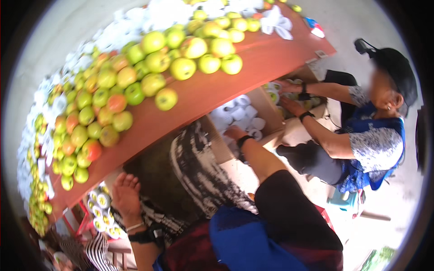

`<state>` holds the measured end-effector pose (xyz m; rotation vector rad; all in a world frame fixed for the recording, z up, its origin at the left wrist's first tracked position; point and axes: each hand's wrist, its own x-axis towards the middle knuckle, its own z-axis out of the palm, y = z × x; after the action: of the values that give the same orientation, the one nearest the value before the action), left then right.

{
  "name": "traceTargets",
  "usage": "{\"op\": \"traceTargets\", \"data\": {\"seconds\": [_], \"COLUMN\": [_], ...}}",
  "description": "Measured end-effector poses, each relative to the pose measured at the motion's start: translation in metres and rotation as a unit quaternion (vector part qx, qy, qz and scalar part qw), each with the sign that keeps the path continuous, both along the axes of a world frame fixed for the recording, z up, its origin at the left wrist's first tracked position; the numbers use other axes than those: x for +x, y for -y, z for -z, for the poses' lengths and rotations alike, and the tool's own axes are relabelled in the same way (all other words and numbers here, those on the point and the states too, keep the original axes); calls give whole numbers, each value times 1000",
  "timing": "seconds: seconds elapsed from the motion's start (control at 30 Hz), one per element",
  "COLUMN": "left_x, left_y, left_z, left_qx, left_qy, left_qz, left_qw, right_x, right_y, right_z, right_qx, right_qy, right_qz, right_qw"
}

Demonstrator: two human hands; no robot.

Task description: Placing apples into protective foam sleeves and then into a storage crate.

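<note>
My right hand (234, 133) reaches into an open cardboard box (220, 145) filled with white foam fruit sleeves (239, 113). Its fingertips are partly hidden among the sleeves, so I cannot tell whether it grips one. My left hand (126, 196) is raised near the front edge of a reddish-brown table (200, 91), palm showing and nothing in it. Many green, yellow and reddish apples (156, 61) are heaped along the tabletop. Behind them spreads a bank of white foam sleeves (118, 28).
At right, a co-worker (376, 135) in a black cap reaches into a box of apples (308, 101). Sleeved apples (101, 210) stand below the table at left, near a person in striped clothing (98, 252). A teal container (344, 200) sits behind the co-worker.
</note>
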<state>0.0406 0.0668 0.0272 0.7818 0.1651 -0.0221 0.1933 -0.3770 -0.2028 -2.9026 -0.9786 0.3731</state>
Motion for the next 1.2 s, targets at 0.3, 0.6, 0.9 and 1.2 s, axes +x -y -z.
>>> {"op": "traceTargets", "data": {"seconds": [0.3,0.6,0.9,1.2], "left_x": [17,37,29,15], "left_y": [5,14,11,8], "left_z": [-6,-6,-6,-8], "left_qx": [13,-2,-20,-34], "left_qy": [-30,4,-17,-26], "left_qz": [3,60,29,11], "left_qw": [999,998,999,999], "right_x": [9,4,-54,-84], "right_y": [-13,22,25,-1], "right_z": [27,35,-60,-152], "right_qx": [123,147,632,788], "right_qy": [-191,-104,-224,-301], "right_qz": [216,250,411,442], "right_qw": [950,951,617,305]}}
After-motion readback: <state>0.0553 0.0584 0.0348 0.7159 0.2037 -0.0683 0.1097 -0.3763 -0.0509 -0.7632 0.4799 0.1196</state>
